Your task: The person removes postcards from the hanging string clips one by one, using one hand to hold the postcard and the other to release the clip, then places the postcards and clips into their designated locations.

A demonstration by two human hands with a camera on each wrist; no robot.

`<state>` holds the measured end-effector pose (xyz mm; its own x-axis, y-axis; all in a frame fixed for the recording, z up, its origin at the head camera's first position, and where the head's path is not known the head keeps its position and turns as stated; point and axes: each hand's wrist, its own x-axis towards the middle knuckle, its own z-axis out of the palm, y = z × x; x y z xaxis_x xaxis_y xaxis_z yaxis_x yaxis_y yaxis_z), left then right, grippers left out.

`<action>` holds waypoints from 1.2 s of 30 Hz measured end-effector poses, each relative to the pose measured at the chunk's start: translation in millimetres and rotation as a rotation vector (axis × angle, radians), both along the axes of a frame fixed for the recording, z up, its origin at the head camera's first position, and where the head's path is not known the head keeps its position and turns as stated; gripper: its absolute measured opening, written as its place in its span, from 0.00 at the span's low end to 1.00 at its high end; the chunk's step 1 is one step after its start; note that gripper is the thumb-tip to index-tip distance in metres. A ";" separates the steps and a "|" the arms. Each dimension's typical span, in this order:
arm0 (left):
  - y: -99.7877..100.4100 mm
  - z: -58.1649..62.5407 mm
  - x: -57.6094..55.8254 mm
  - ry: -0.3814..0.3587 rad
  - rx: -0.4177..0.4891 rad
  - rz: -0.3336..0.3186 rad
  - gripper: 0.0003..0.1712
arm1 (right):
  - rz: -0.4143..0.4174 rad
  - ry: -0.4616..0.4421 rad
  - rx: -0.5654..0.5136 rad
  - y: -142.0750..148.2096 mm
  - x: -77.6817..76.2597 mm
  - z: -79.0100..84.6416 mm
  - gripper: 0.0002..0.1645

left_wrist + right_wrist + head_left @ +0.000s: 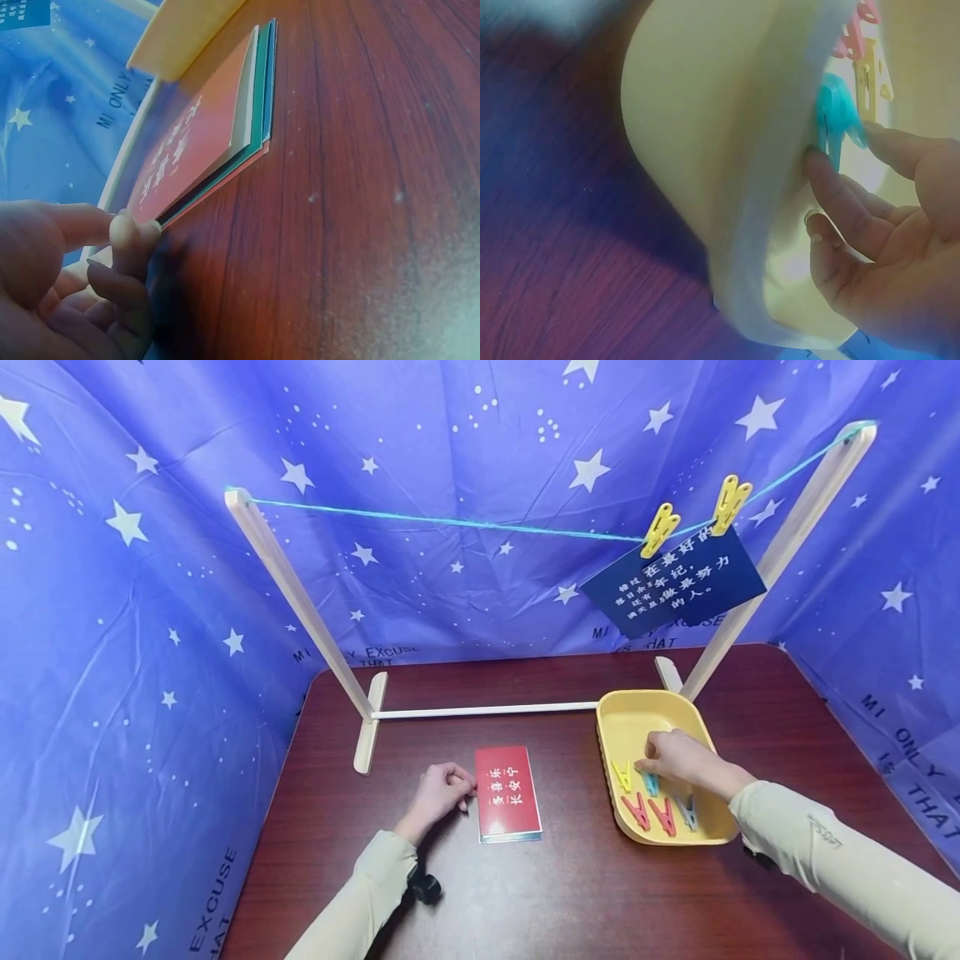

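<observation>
My left hand [438,795] is at the left edge of a small stack of cards on the table. In the left wrist view its thumb and a finger pinch the near edge of the red card [180,142] on top, which has white characters. Green and blue cards [262,97] show beneath it. My right hand [678,758] reaches into a yellow basket [637,718]. Between its thumb and index finger it pinches a blue clothespin [834,105]. Red clothespins [662,817], a yellow clothespin [622,777] and a pale clothespin [687,812] lie around it.
Behind the hands stands a wooden frame [300,602] with a teal string [450,522] between its posts. A dark blue card [675,585] hangs near the right post from two yellow clothespins [660,531]. A white rod [487,710] joins the frame's feet. Starry blue curtains surround the table.
</observation>
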<state>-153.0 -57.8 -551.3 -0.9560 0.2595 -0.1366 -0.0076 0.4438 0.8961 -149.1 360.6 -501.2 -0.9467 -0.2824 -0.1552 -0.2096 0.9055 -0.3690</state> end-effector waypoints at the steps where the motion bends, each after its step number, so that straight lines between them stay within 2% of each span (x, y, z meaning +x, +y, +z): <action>1: -0.3 -0.4 -0.2 0.009 -0.003 0.006 0.04 | 0.001 0.002 0.000 -0.4 -0.2 -0.6 0.16; 13: -0.7 -0.3 -2.6 0.060 0.016 0.041 0.08 | 0.012 -0.008 -0.009 -2.2 -0.8 3.3 0.17; 21: -1.0 1.1 0.3 0.045 0.030 0.047 0.08 | 0.017 0.019 0.035 -2.5 5.5 5.8 0.14; 27: 1.0 2.3 0.0 0.043 0.046 0.067 0.08 | 0.027 0.069 0.036 -1.9 10.0 10.2 0.14; 36: 4.5 9.9 2.6 0.054 0.061 0.045 0.09 | 0.050 0.142 -0.001 -5.5 15.5 16.6 0.13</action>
<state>-150.5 -53.3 -541.4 -0.9725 0.2221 -0.0699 0.0226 0.3889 0.9210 -133.6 355.1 -484.7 -0.9439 -0.3296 -0.0203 -0.3044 0.8924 -0.3331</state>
